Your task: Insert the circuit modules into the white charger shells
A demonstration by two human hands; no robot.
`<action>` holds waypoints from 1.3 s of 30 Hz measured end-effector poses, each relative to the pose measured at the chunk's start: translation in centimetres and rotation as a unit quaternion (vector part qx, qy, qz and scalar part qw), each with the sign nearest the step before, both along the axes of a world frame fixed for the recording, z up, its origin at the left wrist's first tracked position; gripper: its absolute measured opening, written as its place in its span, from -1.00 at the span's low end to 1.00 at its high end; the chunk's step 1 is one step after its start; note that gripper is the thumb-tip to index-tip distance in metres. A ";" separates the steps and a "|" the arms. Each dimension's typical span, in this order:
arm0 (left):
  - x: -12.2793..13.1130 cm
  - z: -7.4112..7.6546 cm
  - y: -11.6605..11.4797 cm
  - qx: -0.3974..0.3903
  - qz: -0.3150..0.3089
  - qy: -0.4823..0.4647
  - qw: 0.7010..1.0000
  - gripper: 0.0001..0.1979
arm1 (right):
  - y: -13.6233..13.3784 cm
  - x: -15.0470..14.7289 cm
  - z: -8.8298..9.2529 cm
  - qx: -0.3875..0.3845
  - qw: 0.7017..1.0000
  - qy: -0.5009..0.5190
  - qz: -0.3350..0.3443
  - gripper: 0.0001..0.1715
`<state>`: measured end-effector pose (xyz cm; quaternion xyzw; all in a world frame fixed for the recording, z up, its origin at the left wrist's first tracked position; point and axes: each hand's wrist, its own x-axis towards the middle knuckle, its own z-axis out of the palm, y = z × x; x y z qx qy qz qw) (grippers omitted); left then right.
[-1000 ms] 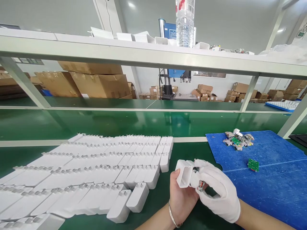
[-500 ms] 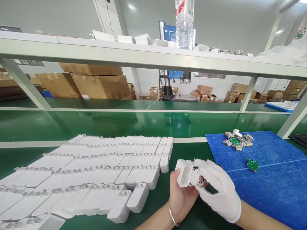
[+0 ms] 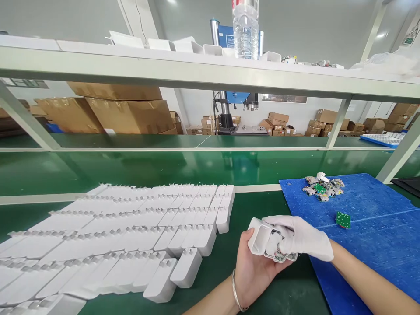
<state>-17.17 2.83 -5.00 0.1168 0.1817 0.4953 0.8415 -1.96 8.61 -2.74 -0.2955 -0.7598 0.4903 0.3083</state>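
Observation:
Low in the middle, my bare left hand [image 3: 257, 273] is closed around a small group of white plastic housings. The leftmost housing [image 3: 259, 238] shows its hollow open end. Beside it, a circuit board [image 3: 279, 253] with wiring and a white part sits in the open ends of the others. My right hand [image 3: 297, 236], in a white glove, reaches over the group from the right, its fingers bent down against the circuit board. The glove covers part of the board and the housings' far side.
Rows of white housings [image 3: 131, 240] cover the table's left side. On a blue mat [image 3: 370, 210] at right lie a pile of wired circuit boards [image 3: 323, 186] and a single green board [image 3: 343, 219]. A shelf beam [image 3: 197, 72] crosses above, with a water bottle [image 3: 246, 35] on it.
My left hand and the housings have shifted slightly right and tilted. My gloved right hand has swung up and over the housings, and more of the circuitry in them now shows.

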 end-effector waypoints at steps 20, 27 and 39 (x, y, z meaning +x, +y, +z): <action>-0.3 0.6 0.3 -0.012 -0.044 -0.041 0.998 -0.48 | -0.9 0.1 0.3 0.062 0.988 0.022 -0.137 -0.56; -0.5 0.4 0.9 -0.044 0.009 -0.024 0.999 -0.66 | -3.7 -1.5 -0.2 0.420 0.887 -0.154 -0.114 -0.43; -0.4 0.4 1.0 -0.020 0.002 -0.034 0.999 -0.67 | -3.7 -2.3 0.2 0.445 0.876 -0.128 -0.132 -0.76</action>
